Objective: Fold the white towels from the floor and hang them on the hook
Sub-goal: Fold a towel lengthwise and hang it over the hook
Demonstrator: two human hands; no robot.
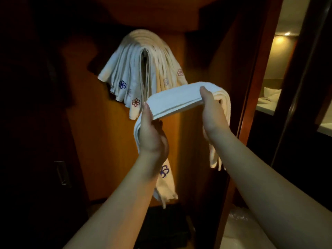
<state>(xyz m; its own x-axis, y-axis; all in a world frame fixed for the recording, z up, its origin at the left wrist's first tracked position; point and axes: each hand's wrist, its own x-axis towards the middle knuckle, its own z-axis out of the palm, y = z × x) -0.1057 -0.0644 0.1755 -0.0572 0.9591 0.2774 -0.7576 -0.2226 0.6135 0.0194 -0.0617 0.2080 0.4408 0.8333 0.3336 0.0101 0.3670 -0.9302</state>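
Our two bare forearms reach up from the bottom edge, and between our hands we hold a folded white towel (175,100) stretched flat as a long band, level with the lower part of the towels already hanging. With our left hand (152,133) we pinch the band's left part, thumb on top and fingers curled beneath; from there the towel's left end drops behind our wrist and hangs down, showing a blue embroidered flower (164,171) near its lower part. Our right hand (212,112) has its grip closed on the band's right part, thumb pressed on the upper face, and the layered right end falls over and behind that hand in several cream-lit folds. Behind and above the held towel, a thick stack of folded white towels (142,69) is draped over the hook (144,54), which shows only as a dark metal glint in the middle gap; their ends fan out to both sides and carry red and blue flower marks. They hang against an orange-brown wooden panel (107,141). On the dark surface to the left we see a small metal handle (61,174). At the far right a doorway opens on a lit room with a bed (269,97) and a glowing lamp (279,40).
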